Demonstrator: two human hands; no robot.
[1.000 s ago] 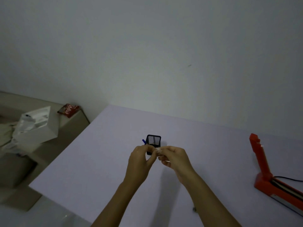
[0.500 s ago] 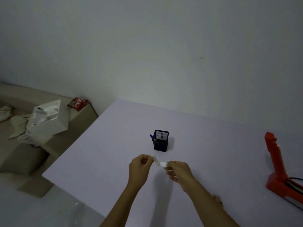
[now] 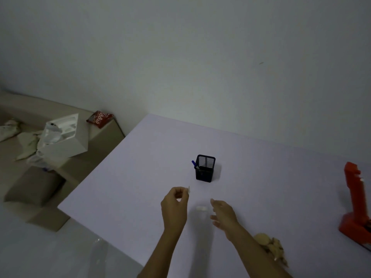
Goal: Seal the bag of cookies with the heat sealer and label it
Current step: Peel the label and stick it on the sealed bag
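My left hand point(image 3: 175, 205) pinches a small white label point(image 3: 188, 190) between thumb and fingertips, above the white table point(image 3: 140, 177). My right hand point(image 3: 223, 214) hovers a little to the right with loose, spread fingers and holds nothing. Between the two hands is a small blurred white scrap point(image 3: 201, 208), at or just over the tabletop. The clear bag of cookies point(image 3: 270, 246) lies by the table's near edge, partly hidden behind my right forearm. The red heat sealer point(image 3: 355, 203) stands at the far right with its arm raised.
A black mesh pen holder point(image 3: 205, 167) with a blue pen point(image 3: 194, 164) stands just beyond my hands. Left of the table is a beige sofa with an open white box point(image 3: 66, 137), a red snack packet point(image 3: 99, 118) and crumpled wrappings.
My hands, joined on the white strip before, have pulled apart. The left keeps one piece; the right has let go of the other, now between them. The bag of cookies has come into view.
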